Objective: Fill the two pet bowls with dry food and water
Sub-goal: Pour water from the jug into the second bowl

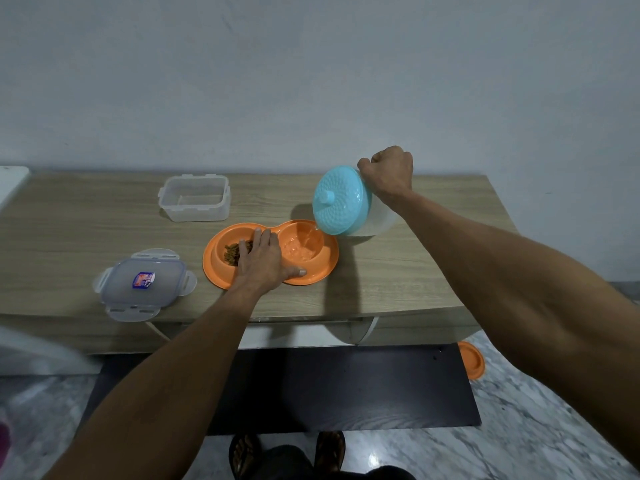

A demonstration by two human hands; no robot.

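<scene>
Against a pale wall, the wood-grain tabletop (69, 237) carries an orange plastic double pet bowl (322, 268); left hand (263, 261) spread flat on it, right hand (388, 171) clenched around a tilted blue-lidded water jug (341, 200).

Under my left hand (262, 263) an orange double pet bowl (313, 277) is lying flat: its left well is holding brown dry food (232, 252), its right well is taking water (300, 250). My right hand (389, 173) is tilting a clear jug (381, 220) with a turquoise lid (341, 199) over it.
</scene>
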